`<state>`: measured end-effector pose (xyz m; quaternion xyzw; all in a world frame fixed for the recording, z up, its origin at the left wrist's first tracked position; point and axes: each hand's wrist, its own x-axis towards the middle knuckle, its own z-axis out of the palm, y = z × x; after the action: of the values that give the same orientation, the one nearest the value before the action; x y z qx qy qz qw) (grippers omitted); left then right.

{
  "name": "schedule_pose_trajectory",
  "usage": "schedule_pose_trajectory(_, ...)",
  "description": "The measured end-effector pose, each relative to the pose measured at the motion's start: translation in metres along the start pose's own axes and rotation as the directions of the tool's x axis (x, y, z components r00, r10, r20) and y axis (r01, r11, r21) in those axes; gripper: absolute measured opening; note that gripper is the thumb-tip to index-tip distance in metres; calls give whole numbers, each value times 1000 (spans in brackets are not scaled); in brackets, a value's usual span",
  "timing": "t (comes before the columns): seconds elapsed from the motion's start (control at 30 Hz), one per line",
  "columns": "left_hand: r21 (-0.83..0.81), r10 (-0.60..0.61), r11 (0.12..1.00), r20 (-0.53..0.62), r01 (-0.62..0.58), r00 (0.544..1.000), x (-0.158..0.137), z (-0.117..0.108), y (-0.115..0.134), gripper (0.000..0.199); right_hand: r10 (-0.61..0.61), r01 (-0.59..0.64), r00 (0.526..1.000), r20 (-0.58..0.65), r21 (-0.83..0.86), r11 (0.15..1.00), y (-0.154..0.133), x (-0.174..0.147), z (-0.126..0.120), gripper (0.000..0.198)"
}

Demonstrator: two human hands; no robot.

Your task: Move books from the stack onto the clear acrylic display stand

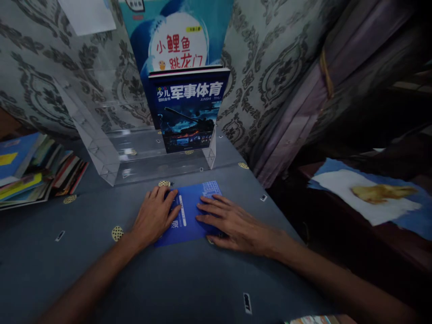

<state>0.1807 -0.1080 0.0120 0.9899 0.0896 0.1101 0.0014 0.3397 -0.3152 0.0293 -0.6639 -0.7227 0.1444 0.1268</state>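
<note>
Flat on the table lies a blue booklet (192, 220) with white print, its lettering turned sideways to me. My left hand (154, 215) rests over its left edge, fingers stretched out and pointing away from me. Across the right side of the booklet lies my right hand (232, 222), fingers spread, palm down. Neither hand is wrapped around anything. Just beyond them is a clear acrylic book stand (158, 168). A dark blue book with a tank on its cover (189, 119) stands upright in it, in front of a taller teal book (182, 27).
On the left is a leaning stack of books (40, 171). The grey table (101, 270) has a right edge running diagonally. Past it, a brown item (381, 193) lies on white and blue sheets. A patterned wall covering (263, 67) and a tied curtain (303, 99) are behind.
</note>
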Motion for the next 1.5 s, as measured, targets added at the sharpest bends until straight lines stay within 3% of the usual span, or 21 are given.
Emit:
schedule_pose_trajectory(0.23, 48, 8, 999, -23, -7, 1000, -1, 5, 0, 39, 99, -99, 983, -155, 8, 995, -12, 32, 14, 53)
schedule_pose_trajectory(0.4, 69, 2, 998, -10, -1, 1000, -1, 5, 2, 40, 117, -128, 981, -158, -60, 990, -10, 55, 30, 56)
schedule_pose_trajectory(0.6, 29, -13, 999, -29, 14, 999, -2, 6, 2, 41, 133, -160, 958, -252, -88, 983, 1, 47, 37, 62)
schedule_pose_trajectory(0.9, 66, -38, 997, -32, 40, 999, -5, 5, 4, 42, 262, -308, 931, -255, -163, 937, 5, 41, 34, 65)
schedule_pose_trajectory(1.17, 156, -148, 977, -19, 149, 989, -18, -4, -5, 41, 275, -316, 929, -248, -141, 938, 4, 40, 32, 66)
schedule_pose_trajectory(1.5, 102, -178, 978, -35, 180, 983, -26, -3, -10, 41, 265, -306, 926, -270, -122, 944, 4, 40, 33, 65)
